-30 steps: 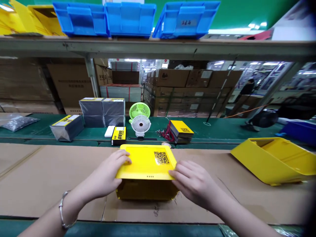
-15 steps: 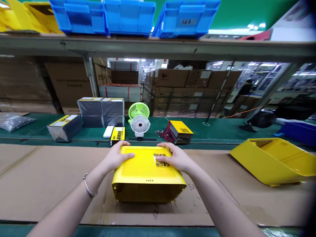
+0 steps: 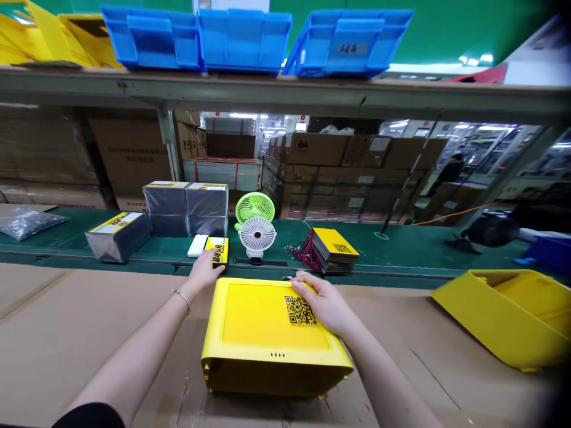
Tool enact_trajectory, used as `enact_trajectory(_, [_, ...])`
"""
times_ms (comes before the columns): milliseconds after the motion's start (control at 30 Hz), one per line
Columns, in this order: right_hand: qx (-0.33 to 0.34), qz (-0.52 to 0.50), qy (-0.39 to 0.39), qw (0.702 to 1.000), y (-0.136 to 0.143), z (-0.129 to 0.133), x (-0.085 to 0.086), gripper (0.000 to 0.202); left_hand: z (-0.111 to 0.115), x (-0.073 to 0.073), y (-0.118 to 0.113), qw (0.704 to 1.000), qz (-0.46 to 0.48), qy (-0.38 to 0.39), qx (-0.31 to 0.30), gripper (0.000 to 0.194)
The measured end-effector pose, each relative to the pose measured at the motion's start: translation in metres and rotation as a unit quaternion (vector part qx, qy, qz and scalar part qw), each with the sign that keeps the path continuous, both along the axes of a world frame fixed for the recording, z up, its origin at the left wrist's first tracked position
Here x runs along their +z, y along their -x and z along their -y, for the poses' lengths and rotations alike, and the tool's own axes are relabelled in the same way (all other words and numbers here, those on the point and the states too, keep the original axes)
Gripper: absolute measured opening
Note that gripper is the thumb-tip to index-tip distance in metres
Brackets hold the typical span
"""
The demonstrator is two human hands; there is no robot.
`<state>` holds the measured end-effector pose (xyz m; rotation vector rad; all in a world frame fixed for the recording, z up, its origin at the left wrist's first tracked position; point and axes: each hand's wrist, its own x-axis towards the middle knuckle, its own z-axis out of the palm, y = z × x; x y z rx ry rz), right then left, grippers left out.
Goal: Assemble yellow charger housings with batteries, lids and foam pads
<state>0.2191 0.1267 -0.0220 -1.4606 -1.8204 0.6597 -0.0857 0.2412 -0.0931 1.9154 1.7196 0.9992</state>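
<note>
A yellow plastic housing with a QR code on top lies in front of me, its hollow side toward me. My right hand grips its far right edge, thumb on top and fingers over the back, where they are partly hidden. My left hand reaches past the housing's far left corner to a small stack of yellow-and-black labels. Its fingers touch the near part of the stack, with the thumb spread to the right. A white case lies just left of the labels.
A white fan and a green fan stand behind the housing. Right of them sit yellow cards and red wires. Another yellow housing lies at right. Wrapped stacks stand left; blue bins line the shelf above.
My left hand has let go of the housing and moved forward and left to the labels. My right hand stays on the housing, which has turned slightly and sits nearer to me.
</note>
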Motion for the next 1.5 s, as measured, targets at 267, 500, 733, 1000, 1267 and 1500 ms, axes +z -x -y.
enact_trajectory(267, [-0.002,-0.016,-0.004,1.000,0.001,0.002,0.001,0.032,0.015,-0.028,0.011,0.997,-0.061,-0.052,0.000,0.044])
enact_trajectory(500, [0.022,-0.028,-0.020,0.999,-0.001,0.001,-0.002,0.031,0.036,0.006,0.015,0.991,0.006,-0.127,0.043,0.023])
enact_trajectory(733, [-0.021,0.007,-0.012,1.000,-0.001,0.001,-0.003,0.037,0.064,0.077,0.007,0.948,0.197,-0.221,0.114,0.032])
enact_trajectory(1000, [-0.118,-0.028,-0.129,0.984,0.008,0.021,0.012,0.035,0.159,0.128,-0.034,0.868,0.481,-0.083,-0.097,0.052])
enact_trajectory(1267, [0.146,-0.036,-0.069,0.986,0.046,0.098,0.065,0.018,0.231,0.112,-0.073,0.941,0.286,0.044,-0.174,0.048])
enact_trajectory(1500, [0.138,-0.162,-0.054,0.976,0.057,0.122,0.076,0.007,0.248,0.109,-0.084,0.791,0.529,0.181,-0.247,0.034])
